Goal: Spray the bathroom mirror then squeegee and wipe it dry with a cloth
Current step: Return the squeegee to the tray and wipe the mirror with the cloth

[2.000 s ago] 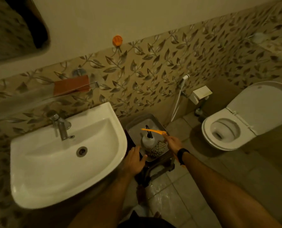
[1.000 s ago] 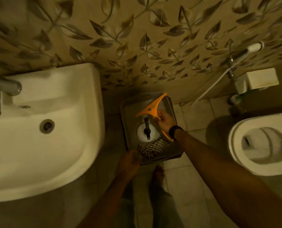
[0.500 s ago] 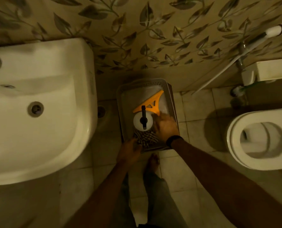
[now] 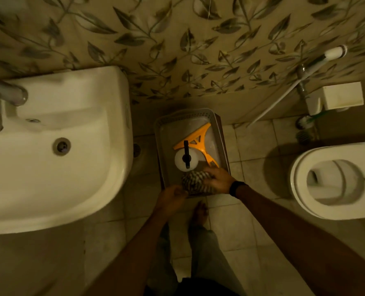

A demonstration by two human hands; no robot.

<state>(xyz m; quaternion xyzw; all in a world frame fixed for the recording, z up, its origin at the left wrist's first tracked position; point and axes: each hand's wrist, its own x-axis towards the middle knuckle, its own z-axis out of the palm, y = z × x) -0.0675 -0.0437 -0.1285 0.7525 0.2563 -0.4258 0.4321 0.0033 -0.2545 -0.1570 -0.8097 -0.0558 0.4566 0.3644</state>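
I see right hand [image 4: 216,180] gripping striped cloth [image 4: 195,182] at tray [image 4: 162,133] near end; left hand [image 4: 173,198] just beside, grip unclear; squeegee [image 4: 197,141] lies diagonally beyond.

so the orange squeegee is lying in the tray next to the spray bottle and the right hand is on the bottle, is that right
Not quite. The right hand is on the checked cloth at the near end of the tray, not on the spray bottle. The head view shows this. The rest holds: the orange squeegee lies in the tray next to the spray bottle.
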